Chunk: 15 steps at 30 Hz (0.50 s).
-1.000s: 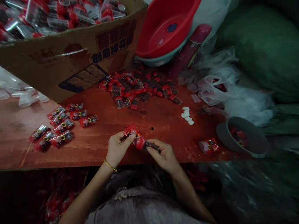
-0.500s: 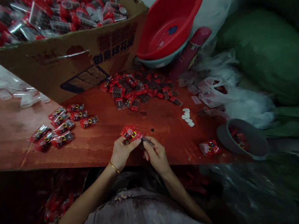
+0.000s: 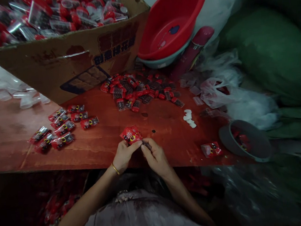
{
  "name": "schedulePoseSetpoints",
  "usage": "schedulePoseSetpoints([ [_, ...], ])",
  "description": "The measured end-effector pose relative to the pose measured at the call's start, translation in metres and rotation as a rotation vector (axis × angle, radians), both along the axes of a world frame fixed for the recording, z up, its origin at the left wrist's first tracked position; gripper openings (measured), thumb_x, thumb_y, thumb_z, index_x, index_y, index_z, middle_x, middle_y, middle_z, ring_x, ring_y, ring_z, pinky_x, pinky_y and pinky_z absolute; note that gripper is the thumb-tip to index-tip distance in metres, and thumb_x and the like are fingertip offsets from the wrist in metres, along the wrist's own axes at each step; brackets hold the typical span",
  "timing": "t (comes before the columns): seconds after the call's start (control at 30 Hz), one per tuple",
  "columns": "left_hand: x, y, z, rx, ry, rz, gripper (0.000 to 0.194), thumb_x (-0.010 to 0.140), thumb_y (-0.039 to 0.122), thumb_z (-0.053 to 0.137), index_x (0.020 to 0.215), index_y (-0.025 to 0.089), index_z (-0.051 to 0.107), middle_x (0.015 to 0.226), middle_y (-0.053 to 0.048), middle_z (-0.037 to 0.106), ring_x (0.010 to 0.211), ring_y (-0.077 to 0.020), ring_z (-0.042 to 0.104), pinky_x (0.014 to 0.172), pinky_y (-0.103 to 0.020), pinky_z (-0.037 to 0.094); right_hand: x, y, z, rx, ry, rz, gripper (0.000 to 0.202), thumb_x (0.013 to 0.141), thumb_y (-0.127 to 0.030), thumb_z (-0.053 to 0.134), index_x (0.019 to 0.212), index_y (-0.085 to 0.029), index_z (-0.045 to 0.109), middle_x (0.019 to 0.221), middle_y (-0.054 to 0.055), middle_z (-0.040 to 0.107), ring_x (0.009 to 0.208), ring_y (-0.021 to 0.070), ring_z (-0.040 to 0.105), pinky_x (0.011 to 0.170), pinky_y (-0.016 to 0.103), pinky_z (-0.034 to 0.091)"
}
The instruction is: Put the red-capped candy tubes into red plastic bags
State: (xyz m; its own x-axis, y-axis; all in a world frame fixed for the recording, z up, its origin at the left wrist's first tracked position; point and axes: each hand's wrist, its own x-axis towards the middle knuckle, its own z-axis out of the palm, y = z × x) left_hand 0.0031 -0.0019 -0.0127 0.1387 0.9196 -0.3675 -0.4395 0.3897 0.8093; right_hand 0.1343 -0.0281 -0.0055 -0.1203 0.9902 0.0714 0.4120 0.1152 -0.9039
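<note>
The left hand (image 3: 123, 155) clamps its fingers on a red packet (image 3: 131, 133) over the surface (image 3: 103, 149); the fingers of the right hand (image 3: 157, 159) pinch a dark tube (image 3: 146, 145) at its edge. Gentle pressure, tube and packet aligned, should avoid creasing.

Leftward from the left hand (image 3: 124, 155), a hand can slide over the table (image 3: 98, 150) up to the packets (image 3: 64, 128); beyond them the box (image 3: 82, 64) walls off the far side. Ahead, past the held packet (image 3: 130, 134), there is room as far as the tube heap (image 3: 143, 89), which bars the red basin (image 3: 156, 32). From the right hand (image 3: 157, 157), a path runs below the white pieces (image 3: 189, 118) until a loose packet (image 3: 211, 149) and the tub (image 3: 225, 139) block it.
</note>
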Motion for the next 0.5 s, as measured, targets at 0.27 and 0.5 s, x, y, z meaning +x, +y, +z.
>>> schedulePoseSetpoints([
  [0.27,-0.005,0.004,0.001,-0.012,-0.023,0.07,0.033,0.051,0.036,0.082,0.069,0.013,0.068,0.067,-0.002,0.066,0.061,-0.0107,0.056,0.065,-0.023,0.045,-0.009,-0.003,-0.009,-0.172,0.324,0.007,0.027,0.091,-0.042,0.04,0.108,-0.022,0.042,0.075,-0.002,0.059,0.046,0.0074,0.051,0.05,0.023,0.045],
  [0.5,-0.005,-0.002,0.002,-0.027,-0.019,-0.037,0.038,0.059,0.048,0.074,0.052,0.013,0.06,0.044,0.002,0.052,0.043,-0.0077,0.044,0.05,-0.022,0.037,-0.012,0.002,-0.012,-0.216,0.376,0.061,0.029,0.087,-0.048,0.046,0.096,-0.021,0.041,0.064,-0.006,0.057,0.037,0.0062,0.05,0.038,0.018,0.037],
])
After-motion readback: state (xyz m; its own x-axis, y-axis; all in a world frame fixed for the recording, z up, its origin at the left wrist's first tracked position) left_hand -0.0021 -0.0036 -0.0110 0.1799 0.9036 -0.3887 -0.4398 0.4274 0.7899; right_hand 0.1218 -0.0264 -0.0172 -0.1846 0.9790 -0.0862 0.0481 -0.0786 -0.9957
